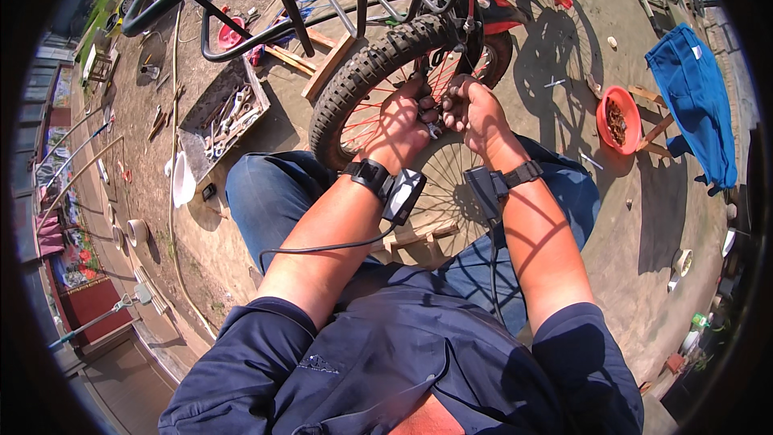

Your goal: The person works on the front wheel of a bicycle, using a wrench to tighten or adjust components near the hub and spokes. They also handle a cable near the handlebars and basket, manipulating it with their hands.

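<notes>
A bicycle wheel with a knobby black tyre (pixel 331 103) and red spokes stands in front of me. Both of my hands are at its near side, close to the hub area. My left hand (pixel 405 125) has its fingers curled beside the spokes. Just right of it, my right hand (pixel 477 113) is closed with the fingertips pressed together. A small shiny metal part (pixel 435 130) shows between the two hands; its kind is not clear. What lies inside the fingers is hidden. A red mudguard (pixel 503 18) sits beyond the hands, and a black tubular rack (pixel 282 4) rises above the wheel.
Left of the wheel lies a metal tray (pixel 193 133) of hand tools, with a white scoop-like piece (pixel 183 180) beside it. A wooden block (pixel 328 68) touches the tyre. At right are a red bowl (pixel 635 138) of rusty small parts and blue cloth (pixel 694 101) on a wooden stool.
</notes>
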Demonstrator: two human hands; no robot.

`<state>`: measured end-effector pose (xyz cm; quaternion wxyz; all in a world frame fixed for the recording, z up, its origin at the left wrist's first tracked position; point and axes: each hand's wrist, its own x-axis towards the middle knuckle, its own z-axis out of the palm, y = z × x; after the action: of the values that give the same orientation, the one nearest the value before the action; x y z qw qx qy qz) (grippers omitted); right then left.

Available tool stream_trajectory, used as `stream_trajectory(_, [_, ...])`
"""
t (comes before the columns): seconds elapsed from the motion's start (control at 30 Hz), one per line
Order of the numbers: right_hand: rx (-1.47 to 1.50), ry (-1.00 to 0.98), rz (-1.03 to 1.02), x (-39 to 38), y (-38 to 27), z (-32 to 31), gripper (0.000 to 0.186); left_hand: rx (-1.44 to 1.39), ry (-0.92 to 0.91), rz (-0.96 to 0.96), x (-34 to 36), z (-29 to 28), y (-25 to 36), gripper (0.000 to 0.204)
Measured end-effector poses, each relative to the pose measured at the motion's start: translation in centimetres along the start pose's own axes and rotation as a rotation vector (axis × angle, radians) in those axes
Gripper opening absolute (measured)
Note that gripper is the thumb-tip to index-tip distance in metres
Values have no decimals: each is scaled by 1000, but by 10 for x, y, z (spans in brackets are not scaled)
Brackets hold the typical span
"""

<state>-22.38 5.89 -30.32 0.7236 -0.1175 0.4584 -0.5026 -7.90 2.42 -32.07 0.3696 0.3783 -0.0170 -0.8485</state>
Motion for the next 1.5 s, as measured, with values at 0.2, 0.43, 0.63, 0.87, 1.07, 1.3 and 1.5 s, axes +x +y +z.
stream_trajectory(0.2, [46,-40,-8,-11,-2,2,17,62,16,-25,-31,1,1,19])
stream_trajectory(0.43, [-256,-67,44,-30,-5,-1,20,187,-32,5,-77,-21,-6,12])
stream_trajectory(0.63, [-395,-274,-25,-73,-16,26,26,693,-21,268,-133,10,12,11])
stream_trajectory(0.87, [-421,-316,-122,-116,-8,51,27,832,-94,337,-171,11,20,13])
stream_trajectory(1.07, [-427,-362,-162,-141,-5,57,23,771,-174,338,-193,16,21,21])
stream_trajectory(1.3, [-380,-308,-206,-156,0,65,31,751,-266,310,-203,12,21,23])
stream_trajectory(1.5, [-382,-307,-244,-161,4,64,37,634,-299,281,-205,9,20,22])
